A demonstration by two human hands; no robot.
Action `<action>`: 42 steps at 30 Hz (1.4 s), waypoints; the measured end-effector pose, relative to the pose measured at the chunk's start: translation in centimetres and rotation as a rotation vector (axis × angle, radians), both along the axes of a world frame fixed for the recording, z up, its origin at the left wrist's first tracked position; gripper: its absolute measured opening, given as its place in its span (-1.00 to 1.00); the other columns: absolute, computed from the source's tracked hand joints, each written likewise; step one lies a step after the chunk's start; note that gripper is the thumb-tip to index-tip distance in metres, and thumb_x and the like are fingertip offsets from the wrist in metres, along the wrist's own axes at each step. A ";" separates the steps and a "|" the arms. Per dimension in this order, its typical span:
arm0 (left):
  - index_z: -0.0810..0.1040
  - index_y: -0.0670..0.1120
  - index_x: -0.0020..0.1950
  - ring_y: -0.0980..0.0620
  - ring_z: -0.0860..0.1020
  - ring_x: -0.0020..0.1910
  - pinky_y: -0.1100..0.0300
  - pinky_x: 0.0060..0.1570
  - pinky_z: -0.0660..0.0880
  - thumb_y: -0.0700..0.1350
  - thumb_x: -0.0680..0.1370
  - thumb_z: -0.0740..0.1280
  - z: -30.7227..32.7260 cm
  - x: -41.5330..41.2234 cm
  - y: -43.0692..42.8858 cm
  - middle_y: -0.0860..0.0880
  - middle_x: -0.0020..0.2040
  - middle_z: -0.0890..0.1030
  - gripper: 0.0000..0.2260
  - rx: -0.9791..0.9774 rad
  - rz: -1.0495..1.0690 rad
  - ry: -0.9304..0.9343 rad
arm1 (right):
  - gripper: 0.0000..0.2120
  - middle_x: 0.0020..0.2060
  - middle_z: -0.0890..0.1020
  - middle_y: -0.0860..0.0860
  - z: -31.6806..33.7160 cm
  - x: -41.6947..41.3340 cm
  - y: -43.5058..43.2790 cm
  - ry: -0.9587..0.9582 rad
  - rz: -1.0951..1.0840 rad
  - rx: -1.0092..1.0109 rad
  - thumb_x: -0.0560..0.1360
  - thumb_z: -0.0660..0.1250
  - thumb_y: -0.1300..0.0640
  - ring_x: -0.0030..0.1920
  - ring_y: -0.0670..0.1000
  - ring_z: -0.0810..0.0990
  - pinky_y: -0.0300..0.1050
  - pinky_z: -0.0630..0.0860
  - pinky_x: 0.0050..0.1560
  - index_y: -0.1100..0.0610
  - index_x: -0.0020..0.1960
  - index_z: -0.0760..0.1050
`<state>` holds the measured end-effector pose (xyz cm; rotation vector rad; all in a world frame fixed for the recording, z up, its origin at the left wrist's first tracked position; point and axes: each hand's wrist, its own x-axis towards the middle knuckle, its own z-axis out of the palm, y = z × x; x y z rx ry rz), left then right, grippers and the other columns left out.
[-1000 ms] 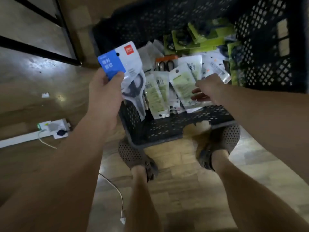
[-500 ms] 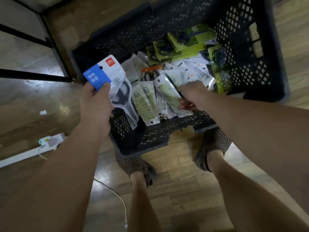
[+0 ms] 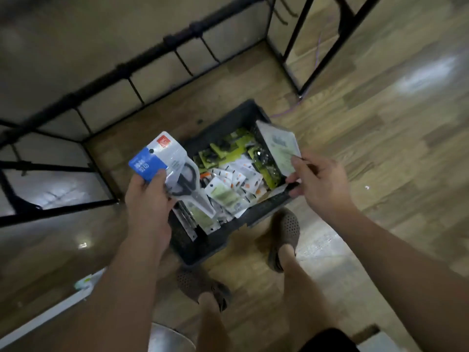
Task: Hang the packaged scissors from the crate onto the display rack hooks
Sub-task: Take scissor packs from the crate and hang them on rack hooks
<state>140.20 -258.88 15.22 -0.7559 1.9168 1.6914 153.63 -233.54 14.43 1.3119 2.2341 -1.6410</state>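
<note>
Left hand gripped the blue-card scissors pack and right hand pinched a pale green pack over the crate; both looked light, floppy and slick, so I'd grab near the stiffer header.

Nothing readable here tbh. The scissors pack left of the crate has white characters on blue plus a red logo square, all too blurry. Same for the pale pack over its right wall.
</note>
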 end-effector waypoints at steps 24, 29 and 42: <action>0.65 -0.06 0.12 -0.01 0.72 -0.10 0.04 -0.03 0.64 -0.23 0.65 0.34 61.0 2.1 -12.2 -0.03 -0.04 0.76 -0.87 -0.092 0.196 0.816 | -0.57 -0.12 0.73 0.11 57.9 -8.4 -10.3 0.705 0.538 -0.377 0.60 0.26 0.44 -0.09 0.11 0.69 -0.07 0.66 -0.16 0.01 0.31 0.47; 0.65 -0.10 0.14 -0.06 0.71 -0.15 -0.05 -0.06 0.63 -0.23 0.66 0.33 60.1 4.0 -16.2 -0.15 -0.04 0.74 -0.87 -0.106 0.333 0.786 | -0.92 -0.21 0.62 0.21 59.3 -10.2 -16.1 0.627 0.660 -0.362 0.62 0.25 0.31 -0.24 0.10 0.61 -0.02 0.55 -0.29 0.21 -0.01 0.50; 0.67 0.00 0.06 0.09 0.72 -0.09 0.20 -0.09 0.62 -0.15 0.62 0.40 59.2 -1.7 -32.2 0.04 -0.08 0.75 -0.92 -0.206 0.260 0.854 | -0.63 -0.42 0.44 0.03 60.0 -17.9 -34.8 0.749 0.620 -0.132 0.61 0.38 0.02 -0.39 -0.04 0.37 -0.17 0.27 -0.41 0.23 -0.23 0.40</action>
